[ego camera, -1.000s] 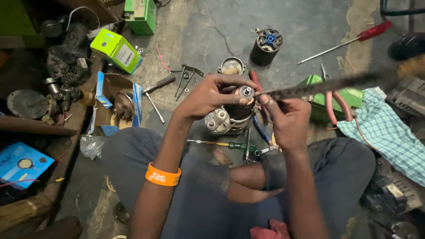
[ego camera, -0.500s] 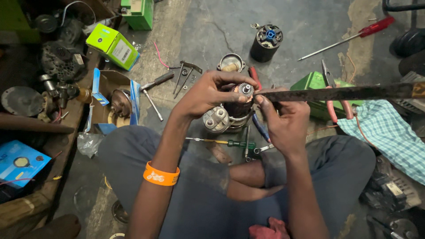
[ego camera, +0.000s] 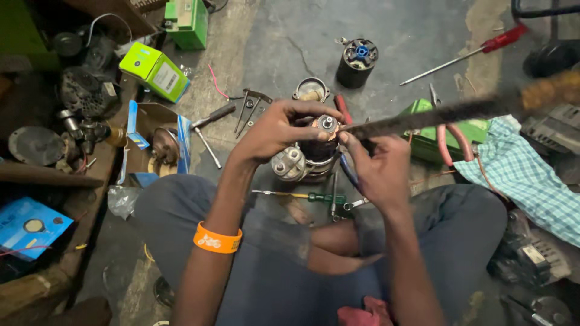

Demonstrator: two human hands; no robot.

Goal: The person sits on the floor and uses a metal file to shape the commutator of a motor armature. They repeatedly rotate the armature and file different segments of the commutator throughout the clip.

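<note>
Taking the starter motor (ego camera: 311,156) as the landmark: far to its left on the floor lies a lime-green box (ego camera: 154,70), with a hammer (ego camera: 209,125) nearer in. The left hand (ego camera: 275,130) wraps over the motor's top from the left, its grip clamped on the housing and fingertips at the shaft end. The motor sits upright just above the person's crossed legs. Right of it, the right hand (ego camera: 377,171) has its grip closed on a long dark file (ego camera: 447,113), whose tip touches the motor's top. Farther right lies a checked cloth (ego camera: 522,175).
</note>
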